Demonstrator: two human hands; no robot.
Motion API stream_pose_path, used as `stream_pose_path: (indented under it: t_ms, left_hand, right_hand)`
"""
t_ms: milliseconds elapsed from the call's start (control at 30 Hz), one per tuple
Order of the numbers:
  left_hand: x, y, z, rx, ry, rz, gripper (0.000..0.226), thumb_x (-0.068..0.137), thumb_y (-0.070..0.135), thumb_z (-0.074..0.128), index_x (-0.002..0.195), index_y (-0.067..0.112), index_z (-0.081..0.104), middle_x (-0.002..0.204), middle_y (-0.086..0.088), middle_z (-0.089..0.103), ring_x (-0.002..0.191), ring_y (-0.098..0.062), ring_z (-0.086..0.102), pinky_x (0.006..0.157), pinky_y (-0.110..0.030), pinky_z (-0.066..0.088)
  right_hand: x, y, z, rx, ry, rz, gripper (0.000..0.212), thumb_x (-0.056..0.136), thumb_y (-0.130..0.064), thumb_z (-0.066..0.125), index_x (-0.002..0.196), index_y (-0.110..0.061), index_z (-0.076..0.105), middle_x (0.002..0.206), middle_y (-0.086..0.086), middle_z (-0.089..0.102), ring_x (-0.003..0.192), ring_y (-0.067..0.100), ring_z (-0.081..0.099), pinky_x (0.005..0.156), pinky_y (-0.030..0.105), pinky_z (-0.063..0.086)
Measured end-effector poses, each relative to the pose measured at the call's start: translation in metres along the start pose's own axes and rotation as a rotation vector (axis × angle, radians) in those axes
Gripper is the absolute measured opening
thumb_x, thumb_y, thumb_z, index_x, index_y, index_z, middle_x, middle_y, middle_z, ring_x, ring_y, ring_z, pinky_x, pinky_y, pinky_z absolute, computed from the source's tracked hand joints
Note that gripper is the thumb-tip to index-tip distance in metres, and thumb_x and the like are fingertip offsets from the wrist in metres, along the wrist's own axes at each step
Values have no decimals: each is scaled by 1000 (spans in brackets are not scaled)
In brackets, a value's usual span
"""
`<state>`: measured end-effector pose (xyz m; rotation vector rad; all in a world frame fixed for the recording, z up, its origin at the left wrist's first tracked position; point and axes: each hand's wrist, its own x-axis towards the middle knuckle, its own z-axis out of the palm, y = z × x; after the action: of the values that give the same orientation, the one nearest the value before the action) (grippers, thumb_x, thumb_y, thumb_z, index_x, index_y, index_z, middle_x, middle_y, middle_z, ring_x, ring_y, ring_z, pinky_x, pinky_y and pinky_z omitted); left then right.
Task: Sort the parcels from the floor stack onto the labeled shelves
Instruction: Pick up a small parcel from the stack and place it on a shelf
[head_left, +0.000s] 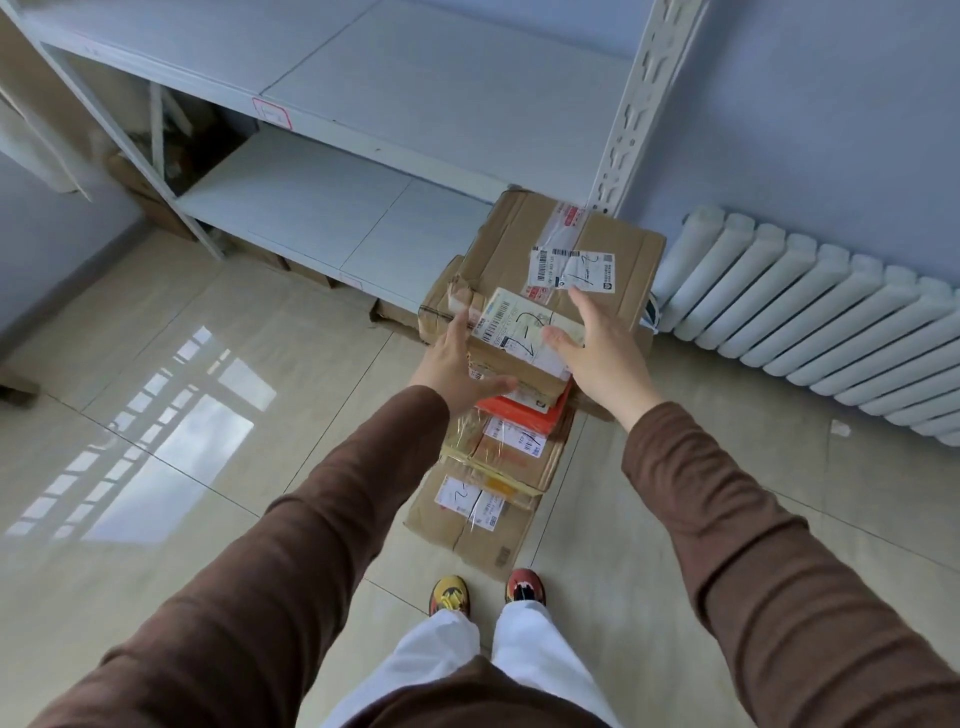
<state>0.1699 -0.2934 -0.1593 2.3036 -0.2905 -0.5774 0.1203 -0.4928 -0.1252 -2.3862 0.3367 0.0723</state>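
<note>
A row of cardboard parcels lies on the tiled floor in front of my feet. The small top parcel (511, 340), with a white label marked in black pen, sits between my hands. My left hand (457, 364) is spread at its left side, fingers straight. My right hand (597, 343) is at its right side, thumb over the label, fingers straight. Behind it stands a large brown box (582, 244) with a shipping label. Below are an orange parcel (540, 415), a taped brown parcel (514, 457) and a flat brown box (467, 525).
White metal shelves (322, 208) stand ahead, with a red-bordered label (271, 113) on the upper shelf edge. A slotted upright (631, 109) rises by the big box. A white radiator (810, 322) runs along the right wall. Cardboard scraps lie under and behind the shelves.
</note>
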Motion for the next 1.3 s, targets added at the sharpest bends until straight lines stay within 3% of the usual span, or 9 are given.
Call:
stream_pose_path:
  t_ms: [167, 433, 533, 633, 733, 833, 967, 1100, 1300]
  left_hand:
    - [7, -2, 12, -85, 20, -60, 107, 78, 38, 85, 159, 28, 16, 157, -4, 43, 143, -27, 41, 117, -54, 37]
    - [8, 4, 20, -101, 176, -42, 72, 82, 30, 82, 142, 21, 43, 137, -1, 59, 121, -21, 54, 102, -44, 50]
    - [4, 6, 16, -190, 245, -15, 59, 83, 25, 82, 131, 25, 49, 126, 7, 62, 110, -13, 59, 86, -28, 54]
    - [-4, 13, 4, -372, 340, 16, 58, 83, 17, 82, 131, 26, 51, 115, 20, 63, 100, 11, 60, 81, -10, 48]
    - [-11, 13, -12, -519, 448, 69, 60, 85, 13, 80, 132, 34, 51, 127, 15, 61, 115, 4, 56, 100, -24, 46]
    - [-25, 13, -33, -696, 526, 73, 69, 89, 9, 75, 143, 38, 44, 145, 4, 49, 123, -18, 57, 87, -27, 56]
    - [-53, 1, -59, -849, 660, 58, 75, 95, 9, 69, 157, 31, 34, 150, 4, 44, 110, -10, 67, 84, -25, 59]
    - [-93, -24, -87, -876, 809, 35, 67, 96, 24, 71, 154, 36, 41, 152, -5, 46, 121, -20, 63, 99, -42, 57]
    - [-187, -79, -134, -848, 1045, 21, 55, 95, 37, 66, 148, 34, 50, 149, -2, 53, 126, -21, 61, 105, -47, 53]
  right_hand:
    - [17, 10, 1, -23, -87, -9, 57, 105, -52, 49, 153, -22, 45, 157, 0, 49, 143, 23, 46, 115, 41, 40]
    - [25, 15, 0, 8, -87, -48, 45, 106, -44, 51, 146, -23, 52, 145, 1, 60, 132, 22, 57, 106, 39, 49]
    - [26, 11, -3, 76, -63, -87, 43, 105, -43, 54, 143, -22, 54, 137, -1, 65, 124, 19, 62, 101, 43, 55]
    - [30, -3, -10, 160, -17, -133, 44, 103, -44, 57, 140, -21, 56, 135, -4, 65, 120, 16, 64, 98, 41, 57]
    - [34, -26, -14, 254, 13, -192, 43, 102, -43, 60, 139, -21, 56, 127, -13, 63, 116, 7, 62, 94, 26, 56]
    - [36, -54, -8, 361, -2, -253, 42, 100, -42, 63, 135, -21, 59, 123, -11, 68, 110, 7, 66, 91, 34, 60]
    - [33, -96, 11, 518, -73, -295, 34, 99, -36, 67, 128, -20, 61, 117, -9, 69, 106, 10, 69, 84, 42, 63]
    - [12, -146, 40, 617, -112, -363, 29, 100, -28, 67, 126, -17, 61, 114, -11, 69, 105, 2, 66, 90, 27, 59]
    - [-52, -231, 109, 680, -241, -499, 32, 101, -30, 65, 130, -19, 59, 123, -5, 68, 113, 6, 64, 97, 33, 58]
